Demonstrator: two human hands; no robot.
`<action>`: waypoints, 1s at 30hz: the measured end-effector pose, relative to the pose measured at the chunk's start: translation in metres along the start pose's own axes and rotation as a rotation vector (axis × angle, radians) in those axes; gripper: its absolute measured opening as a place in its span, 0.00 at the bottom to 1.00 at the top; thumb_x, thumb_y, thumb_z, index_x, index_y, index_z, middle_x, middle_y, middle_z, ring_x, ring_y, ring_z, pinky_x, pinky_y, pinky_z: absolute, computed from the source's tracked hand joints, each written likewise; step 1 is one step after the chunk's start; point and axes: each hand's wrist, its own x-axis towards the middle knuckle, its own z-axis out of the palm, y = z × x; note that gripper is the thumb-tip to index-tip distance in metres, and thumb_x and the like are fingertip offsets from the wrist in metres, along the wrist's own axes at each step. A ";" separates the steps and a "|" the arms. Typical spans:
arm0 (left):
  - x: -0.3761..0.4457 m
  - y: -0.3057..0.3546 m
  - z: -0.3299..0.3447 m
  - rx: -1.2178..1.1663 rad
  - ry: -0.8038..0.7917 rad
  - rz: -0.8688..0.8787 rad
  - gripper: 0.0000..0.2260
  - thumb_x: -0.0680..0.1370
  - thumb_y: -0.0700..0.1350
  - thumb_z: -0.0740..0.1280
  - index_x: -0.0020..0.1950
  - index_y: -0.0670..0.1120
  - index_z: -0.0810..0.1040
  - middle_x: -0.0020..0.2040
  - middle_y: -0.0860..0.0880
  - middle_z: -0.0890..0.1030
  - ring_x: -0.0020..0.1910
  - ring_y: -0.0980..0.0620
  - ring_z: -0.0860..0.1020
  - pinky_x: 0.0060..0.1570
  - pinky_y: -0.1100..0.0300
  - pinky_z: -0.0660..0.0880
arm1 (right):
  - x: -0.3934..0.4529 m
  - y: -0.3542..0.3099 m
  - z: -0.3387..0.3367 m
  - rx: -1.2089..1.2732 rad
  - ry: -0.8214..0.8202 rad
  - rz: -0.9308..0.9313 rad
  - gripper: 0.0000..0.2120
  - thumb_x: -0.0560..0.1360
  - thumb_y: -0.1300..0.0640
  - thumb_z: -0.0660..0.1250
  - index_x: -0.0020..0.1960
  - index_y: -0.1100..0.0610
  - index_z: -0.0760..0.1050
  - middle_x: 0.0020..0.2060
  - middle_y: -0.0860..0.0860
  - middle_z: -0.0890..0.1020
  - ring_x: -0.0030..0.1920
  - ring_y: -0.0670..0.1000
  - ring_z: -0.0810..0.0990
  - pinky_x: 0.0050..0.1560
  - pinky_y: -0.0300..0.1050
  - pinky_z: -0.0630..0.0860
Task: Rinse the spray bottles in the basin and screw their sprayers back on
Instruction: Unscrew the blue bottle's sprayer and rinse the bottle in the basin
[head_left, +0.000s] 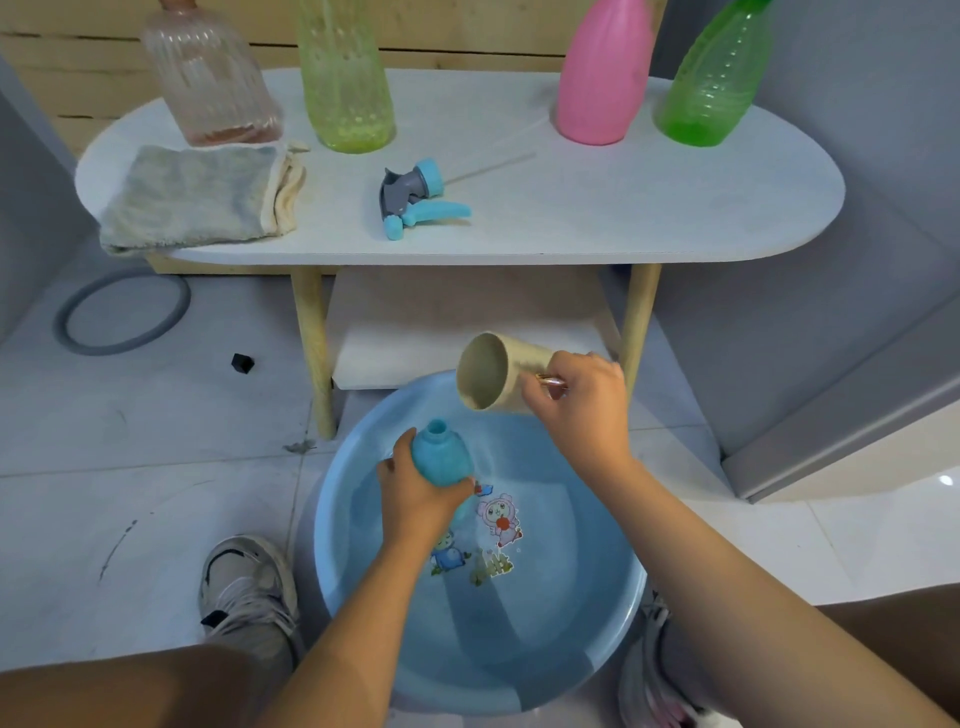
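Observation:
My left hand (415, 493) grips a small blue bottle (441, 456) with no sprayer on its open neck, held over the blue basin (363, 623) on the floor. Water and cartoon stickers show in the basin. My right hand (582, 400) holds a beige cup (491, 371) tipped on its side above and to the right of the bottle's neck, its mouth facing left. The blue and grey sprayer (415, 200) with its long tube lies on the white table (623, 208).
Several bottles stand at the table's back: a pink ribbed clear one (213, 78), a light green one (345, 78), a pink one (605, 78), a green one (714, 83). A grey cloth (202, 197) lies at the left. My shoes flank the basin.

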 end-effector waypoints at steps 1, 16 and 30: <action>0.000 -0.001 -0.001 -0.010 0.006 -0.008 0.38 0.64 0.43 0.78 0.70 0.50 0.64 0.62 0.45 0.65 0.51 0.48 0.72 0.47 0.59 0.70 | -0.001 0.005 0.000 0.011 -0.043 0.085 0.20 0.68 0.56 0.68 0.27 0.52 0.58 0.22 0.47 0.65 0.28 0.54 0.65 0.38 0.43 0.61; 0.008 -0.026 0.001 -0.102 0.038 0.006 0.35 0.63 0.40 0.78 0.65 0.51 0.65 0.58 0.49 0.72 0.53 0.50 0.73 0.44 0.61 0.70 | -0.070 0.056 0.038 -0.574 -0.679 0.040 0.09 0.73 0.56 0.66 0.34 0.55 0.75 0.28 0.53 0.79 0.33 0.56 0.76 0.43 0.46 0.65; 0.011 -0.039 0.001 -0.065 0.082 0.006 0.35 0.61 0.42 0.78 0.65 0.50 0.67 0.58 0.48 0.74 0.53 0.48 0.75 0.47 0.57 0.75 | -0.093 0.060 0.061 -0.554 -0.992 0.156 0.10 0.79 0.55 0.54 0.43 0.51 0.73 0.43 0.51 0.80 0.48 0.55 0.74 0.53 0.45 0.60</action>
